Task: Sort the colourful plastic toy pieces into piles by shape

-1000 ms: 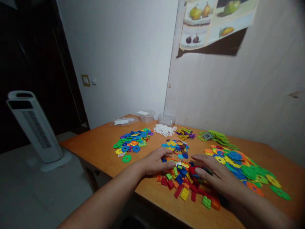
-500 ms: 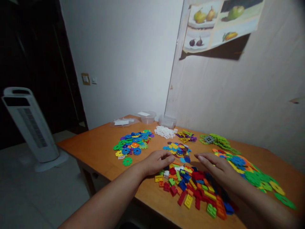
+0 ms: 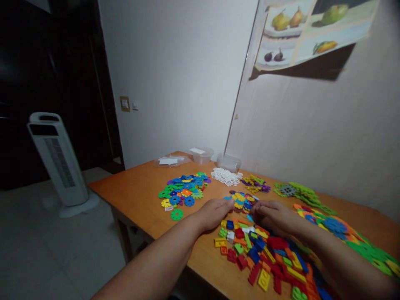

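Flanking the disc pile with left hand and right hand should contain it; whether their curled fingers grip any, I cannot tell.

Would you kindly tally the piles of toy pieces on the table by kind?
Brick pile: 1
Mainly disc piles: 3 (left pile, middle pile, right pile)
White pile: 1
Yellow-and-purple pile: 1
Mainly green pile: 1
Total: 7 piles

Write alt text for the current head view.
A person's left hand and right hand flank a small pile of coloured discs on an orange table, with loose building bricks nearer the viewer. White pieces lie beyond, near a clear container.
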A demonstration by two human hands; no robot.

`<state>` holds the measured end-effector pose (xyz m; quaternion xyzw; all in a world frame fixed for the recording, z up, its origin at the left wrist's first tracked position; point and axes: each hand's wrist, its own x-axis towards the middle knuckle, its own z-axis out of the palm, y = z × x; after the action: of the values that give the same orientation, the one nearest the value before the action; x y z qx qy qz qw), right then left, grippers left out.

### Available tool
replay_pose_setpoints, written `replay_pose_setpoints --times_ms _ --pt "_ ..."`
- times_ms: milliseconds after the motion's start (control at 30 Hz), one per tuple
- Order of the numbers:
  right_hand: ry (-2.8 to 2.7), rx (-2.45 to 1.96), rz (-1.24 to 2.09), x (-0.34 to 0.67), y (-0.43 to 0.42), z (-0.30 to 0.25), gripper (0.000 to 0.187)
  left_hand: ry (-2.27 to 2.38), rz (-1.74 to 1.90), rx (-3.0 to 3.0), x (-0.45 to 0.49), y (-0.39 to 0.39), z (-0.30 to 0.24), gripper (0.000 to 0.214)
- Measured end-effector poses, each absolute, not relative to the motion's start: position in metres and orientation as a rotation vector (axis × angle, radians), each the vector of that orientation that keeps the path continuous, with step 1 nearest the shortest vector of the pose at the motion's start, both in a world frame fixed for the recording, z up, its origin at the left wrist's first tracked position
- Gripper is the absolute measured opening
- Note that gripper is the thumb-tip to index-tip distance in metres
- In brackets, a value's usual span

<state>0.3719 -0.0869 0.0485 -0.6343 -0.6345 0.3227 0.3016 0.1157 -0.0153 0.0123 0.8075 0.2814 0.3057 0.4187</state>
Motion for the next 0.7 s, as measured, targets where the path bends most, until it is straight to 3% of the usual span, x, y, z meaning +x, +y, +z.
replay_pose_setpoints --times_ms 533,700 --pt "-1.579 -1.718 1.004 0.356 -0.083 0.051 0.038 0.631 0.708 2.159 0.118 -0.012 0.015 0.072" --pt "-1.685 -1.745 0.826 0.350 -0.078 0.054 0.041 0.615 0.762 2.128 0.121 -0.010 0.010 0.069"
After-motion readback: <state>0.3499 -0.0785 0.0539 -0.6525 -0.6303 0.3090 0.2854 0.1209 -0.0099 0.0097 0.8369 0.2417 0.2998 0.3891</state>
